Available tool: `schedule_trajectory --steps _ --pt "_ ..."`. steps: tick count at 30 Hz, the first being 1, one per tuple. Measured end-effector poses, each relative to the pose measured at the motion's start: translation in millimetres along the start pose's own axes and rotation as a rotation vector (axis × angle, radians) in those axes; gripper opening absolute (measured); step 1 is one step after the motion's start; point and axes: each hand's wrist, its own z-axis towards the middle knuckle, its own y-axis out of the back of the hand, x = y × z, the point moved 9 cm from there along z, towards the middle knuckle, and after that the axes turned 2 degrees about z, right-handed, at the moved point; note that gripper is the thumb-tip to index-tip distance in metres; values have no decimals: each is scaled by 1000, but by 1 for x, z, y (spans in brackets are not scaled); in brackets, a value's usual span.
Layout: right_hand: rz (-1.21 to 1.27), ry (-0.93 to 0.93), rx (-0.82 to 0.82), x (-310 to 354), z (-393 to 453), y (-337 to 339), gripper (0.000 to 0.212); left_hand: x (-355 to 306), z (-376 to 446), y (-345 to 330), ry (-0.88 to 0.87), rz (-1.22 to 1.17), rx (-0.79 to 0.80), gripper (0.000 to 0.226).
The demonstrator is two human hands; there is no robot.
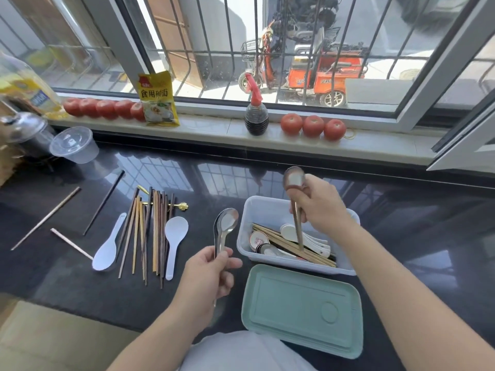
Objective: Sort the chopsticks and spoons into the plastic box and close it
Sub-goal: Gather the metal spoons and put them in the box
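Both hands grip metal spoons upright, bowls up: left hand (211, 274), right hand (320, 207).

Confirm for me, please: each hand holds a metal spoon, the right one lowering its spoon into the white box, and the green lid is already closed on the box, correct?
Not quite. The head view shows the green lid lying flat on the counter in front of the white box, which is open. The rest holds: the left hand and the right hand each hold a metal spoon, the right hand's over the box.
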Motion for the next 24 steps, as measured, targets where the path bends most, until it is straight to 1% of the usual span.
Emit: schedule_trajectory --steps 1,2,3,5,6,8,10,12,14,17,18,19,21,23,24 --pt "-281 80 77 -2 9 -4 19 3 2 5 8 -2 -20 15" --pt "-528 99 194 -14 14 -16 21 4 3 8 17 -1 -35 15" --pt "-704 89 322 -30 15 -30 20 4 3 9 26 -2 -46 16" --pt "-898 78 540 -64 9 -61 15 5 3 11 49 -15 -72 20" --pt "-937 79 615 -76 4 -73 16 6 2 11 61 -23 -81 22" --pt "-936 49 694 -90 -3 -91 18 6 1 9 77 -35 -88 23" --pt "-931 8 725 -99 -3 -105 22 8 2 9 78 -25 -88 24" --pt "-924 -27 727 -102 0 -114 31 11 3 8 75 -16 -76 23" --pt "-890 -57 707 -101 3 -114 34 12 4 6 70 4 -53 20" --pt "-831 -89 587 -98 8 -91 21 8 5 3 42 32 -21 18" --pt "-766 -110 532 -96 8 -81 19 7 6 2 29 36 -12 17" --pt "-641 -145 481 -92 7 -72 21 6 6 1 19 39 -4 16" --pt "-254 -224 403 -81 -5 -63 28 4 6 -5 9 44 18 14" --pt "147 -262 408 -58 -26 -70 28 1 5 -16 -3 40 59 12" --pt "284 -247 411 -44 -35 -76 26 0 4 -21 -11 43 82 12"
